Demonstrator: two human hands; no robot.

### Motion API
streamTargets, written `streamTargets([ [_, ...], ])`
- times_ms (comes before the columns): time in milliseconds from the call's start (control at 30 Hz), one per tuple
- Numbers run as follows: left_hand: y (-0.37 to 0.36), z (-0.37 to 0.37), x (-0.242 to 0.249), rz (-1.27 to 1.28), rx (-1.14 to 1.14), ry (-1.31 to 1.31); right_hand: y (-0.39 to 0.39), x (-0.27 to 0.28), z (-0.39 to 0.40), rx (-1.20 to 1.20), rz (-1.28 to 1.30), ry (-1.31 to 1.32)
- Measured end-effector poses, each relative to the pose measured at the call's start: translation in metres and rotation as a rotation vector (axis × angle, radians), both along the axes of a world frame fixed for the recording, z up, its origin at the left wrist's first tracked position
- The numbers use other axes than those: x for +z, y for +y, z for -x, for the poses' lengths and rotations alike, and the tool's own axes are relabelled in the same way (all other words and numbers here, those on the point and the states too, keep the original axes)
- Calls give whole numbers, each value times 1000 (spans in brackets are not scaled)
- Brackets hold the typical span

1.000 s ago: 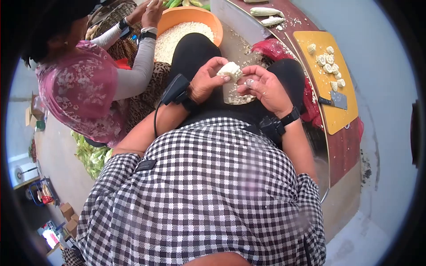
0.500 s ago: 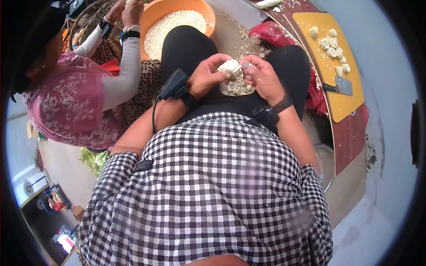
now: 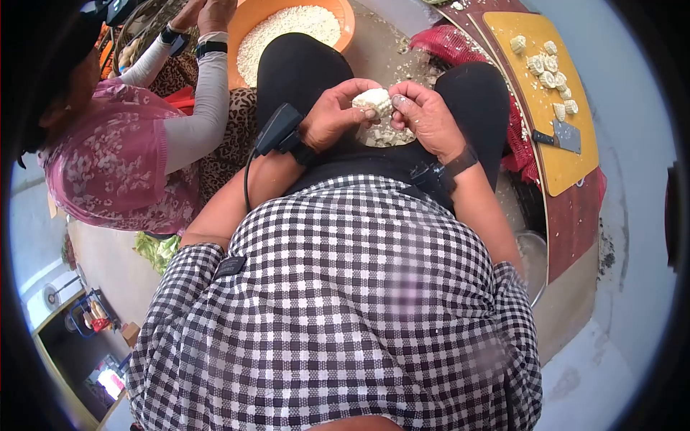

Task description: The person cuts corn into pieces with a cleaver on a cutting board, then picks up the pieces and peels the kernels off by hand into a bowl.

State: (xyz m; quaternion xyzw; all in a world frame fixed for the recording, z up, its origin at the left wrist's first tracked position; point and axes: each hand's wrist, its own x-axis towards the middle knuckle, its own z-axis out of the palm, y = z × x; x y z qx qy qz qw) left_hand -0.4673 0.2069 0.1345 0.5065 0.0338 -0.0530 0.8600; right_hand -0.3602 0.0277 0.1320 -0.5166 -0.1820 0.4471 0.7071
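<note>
A short piece of white corn on the cob (image 3: 373, 101) is held up between my two hands, above my lap. My left hand (image 3: 332, 121) is closed round its left side, thumb below and fingers over the top. Against the right end of the cob, the thumb and bent fingers of my right hand (image 3: 433, 121) are pinched together; small loose kernels there are too small to make out. Under both hands, between my thighs, lies a heap of pale corn bits (image 3: 384, 136), partly hidden by my fingers.
An orange basin (image 3: 348, 32) of white kernels stands beyond my left knee. To the right, a yellow cutting board (image 3: 564, 169) bears several cut cob pieces (image 3: 549, 63) and a cleaver (image 3: 566, 136). A red mesh sack (image 3: 449, 47) lies ahead. Another person (image 3: 122, 158) sits at my left.
The view has shifted slightly. The cob has turned a little in my left hand, showing more of its kernelled side, and my right fingers have moved slightly against its end.
</note>
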Motion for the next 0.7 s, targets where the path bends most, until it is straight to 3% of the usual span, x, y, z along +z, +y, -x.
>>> streamTargets([
  [500,-4,0,6,-104,-49,-19,-4,-5,1,-30,-82,67],
  [700,-2,1,6,-100,-30,5,-8,2,-5,6,-392,386],
])
